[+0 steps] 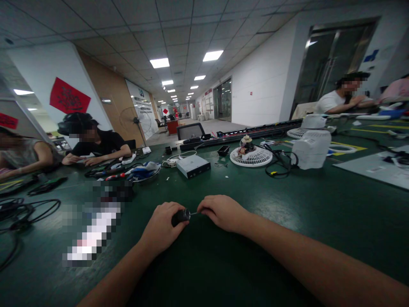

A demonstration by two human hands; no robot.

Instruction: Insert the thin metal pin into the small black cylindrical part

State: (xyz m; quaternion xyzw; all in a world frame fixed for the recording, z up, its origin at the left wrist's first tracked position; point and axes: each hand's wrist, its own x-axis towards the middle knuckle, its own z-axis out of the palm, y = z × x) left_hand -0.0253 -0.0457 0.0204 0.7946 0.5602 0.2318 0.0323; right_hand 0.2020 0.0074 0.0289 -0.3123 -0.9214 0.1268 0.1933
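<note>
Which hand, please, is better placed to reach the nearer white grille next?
Probably the right hand: it is nearer the grille, though it pinches a thin rod. The left hand, closed around a black cylinder, is farther away.

Cylinder (180,217) (clock centre): black, paler grey rim. Rod (194,213), 3 o'clock: silvery. Tabletop (255,243): plain dark green, whitish glare patches. Drive (192,163), 12 o'clock: pale grey top, black front. Bundle (145,169), 11 o'clock: blue and white. Cables (41,212), 9 o'clock: black. Grille (251,161), between 1 and 2 o'clock: white, radial slot pattern. Housing (312,151), 2 o'clock: white. Board (380,170), between 2 and 3 o'clock: light grey. Wall paper (69,97), between 10 and 11 o'clock: red, black lettering. Ceiling (134,27), 12 o'clock: grey, dark-lined grid.
</note>
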